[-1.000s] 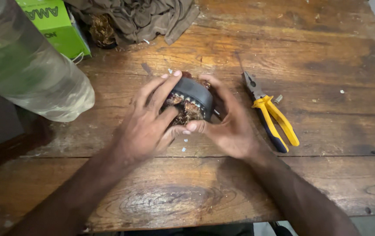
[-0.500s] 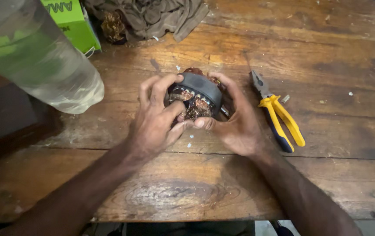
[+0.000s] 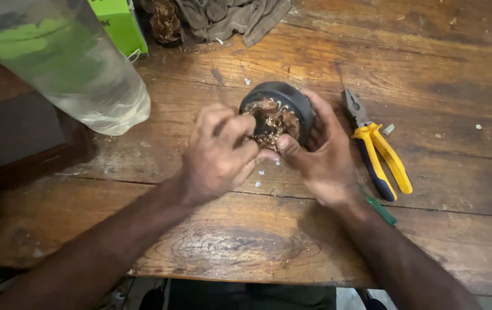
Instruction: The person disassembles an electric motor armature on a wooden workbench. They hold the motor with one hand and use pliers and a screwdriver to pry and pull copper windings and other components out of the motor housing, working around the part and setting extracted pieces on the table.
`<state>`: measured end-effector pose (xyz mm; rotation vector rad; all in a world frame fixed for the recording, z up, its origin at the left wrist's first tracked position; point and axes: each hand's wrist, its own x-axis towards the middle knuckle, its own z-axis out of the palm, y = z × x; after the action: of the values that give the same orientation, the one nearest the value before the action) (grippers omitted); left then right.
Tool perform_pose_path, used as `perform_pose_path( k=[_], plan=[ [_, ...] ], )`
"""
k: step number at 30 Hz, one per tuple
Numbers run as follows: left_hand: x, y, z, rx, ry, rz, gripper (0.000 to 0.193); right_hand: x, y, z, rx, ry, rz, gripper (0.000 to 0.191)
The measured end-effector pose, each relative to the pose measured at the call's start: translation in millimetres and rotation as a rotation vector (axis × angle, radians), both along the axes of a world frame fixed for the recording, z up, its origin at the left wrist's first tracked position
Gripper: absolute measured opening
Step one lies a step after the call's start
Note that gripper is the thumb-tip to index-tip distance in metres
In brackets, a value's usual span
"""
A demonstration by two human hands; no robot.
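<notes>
A round dark motor part (image 3: 280, 112), a black ring packed with tangled copper-coloured winding, sits tilted just above the middle of the worn wooden table (image 3: 441, 69), its open face turned toward the person. The right hand (image 3: 323, 158) cups it from about four o'clock: the fingers wrap behind the black rim and the thumb presses in at the lower edge of the winding, so this hand is grasping the part. The left hand (image 3: 217, 152) comes in from about eight o'clock with its fingers curled tight, the tips pinched against the left side of the copper mass; exactly what they pinch is hidden by the knuckles. Small pale flecks (image 3: 260, 175) lie on the wood just below the hands. At three o'clock from the part, close to the right hand but apart from it, yellow-handled pliers (image 3: 378, 152) lie with the jaws pointing toward twelve o'clock. A green-handled tool (image 3: 382, 211) pokes out from under the right wrist at about five o'clock. At ten o'clock a large clear plastic bottle (image 3: 79, 69) lies blurred, with a green box (image 3: 121, 26) just behind it, and at twelve o'clock a crumpled grey-brown cloth (image 3: 228, 17) rests at the table's far edge beside another clump of copper wire (image 3: 165, 23).
</notes>
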<state>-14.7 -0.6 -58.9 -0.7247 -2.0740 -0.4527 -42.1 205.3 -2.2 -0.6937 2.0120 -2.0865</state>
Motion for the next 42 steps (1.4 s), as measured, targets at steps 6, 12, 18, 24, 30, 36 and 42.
perform_pose_path(
  k=[6, 12, 18, 24, 30, 36, 42],
  plan=[
    [2.6, -10.3, 20.3, -0.036, 0.023, -0.061, 0.043, -8.0, 14.6, 0.9, 0.004, -0.076, 0.045, 0.082],
    [4.4, -13.9, 25.0, 0.116, -0.141, -0.211, 0.044, -9.3, 17.5, -0.7, 0.009, -0.079, 0.056, 0.083],
    [9.6, -4.9, 26.3, 0.126, -0.275, -0.145, 0.058, -13.8, 18.0, -2.7, 0.038, -0.111, 0.006, 0.085],
    [16.6, 1.4, 24.3, 0.166, -0.296, -0.016, 0.05, -18.5, 18.2, -8.5, 0.067, -0.07, 0.011, 0.085],
    [17.6, 8.0, 23.6, 0.204, -0.445, 0.046, 0.062, -21.5, 18.5, -6.2, 0.072, -0.072, 0.042, 0.092],
    [14.5, 7.3, 31.3, 0.094, -0.475, 0.084, 0.075, -13.6, 16.1, 2.1, 0.172, -0.001, 0.074, 0.097],
    [23.4, 7.7, 31.7, 0.2, -0.546, 0.005, 0.046, -2.4, 13.5, 4.9, 0.171, -0.018, 0.115, 0.107]
  ],
)
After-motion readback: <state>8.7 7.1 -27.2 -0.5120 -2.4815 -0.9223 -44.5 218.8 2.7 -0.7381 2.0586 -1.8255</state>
